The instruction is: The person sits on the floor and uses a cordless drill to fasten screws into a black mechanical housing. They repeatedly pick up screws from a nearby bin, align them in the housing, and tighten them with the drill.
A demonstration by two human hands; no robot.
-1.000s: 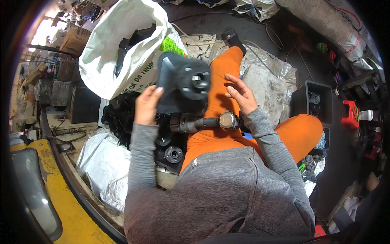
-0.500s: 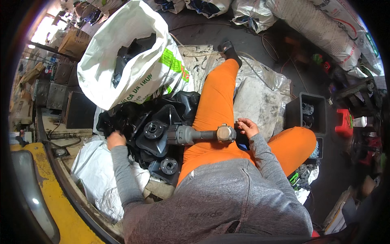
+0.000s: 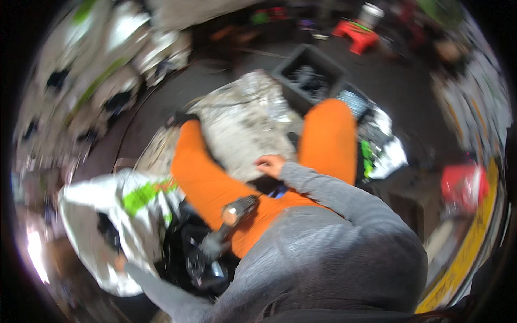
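My left hand (image 3: 119, 262) is blurred against the side of a white woven sack (image 3: 142, 229) with green print, close to its opening. Its fingers cannot be made out. Dark parts (image 3: 109, 232) show inside the sack's mouth. My right hand (image 3: 271, 164) hovers above my lap with fingers stretched loosely and nothing visible in it. A grey power tool (image 3: 219, 234) with a round head lies across my left thigh. Beside that thigh, black moulded parts (image 3: 198, 264) are heaped between the sack and my body.
A dark grey bin (image 3: 309, 75) with metal pieces stands beyond my right knee, a smaller box (image 3: 354, 102) next to it. Dirty plastic sheeting (image 3: 242, 126) covers the floor between my legs. Farther off are a red stand (image 3: 358, 35) and a red object (image 3: 464, 185) at right.
The whole view has swung round and is blurred. My left hand has gone from the black parts to the white sack. My right hand stays over my lap.
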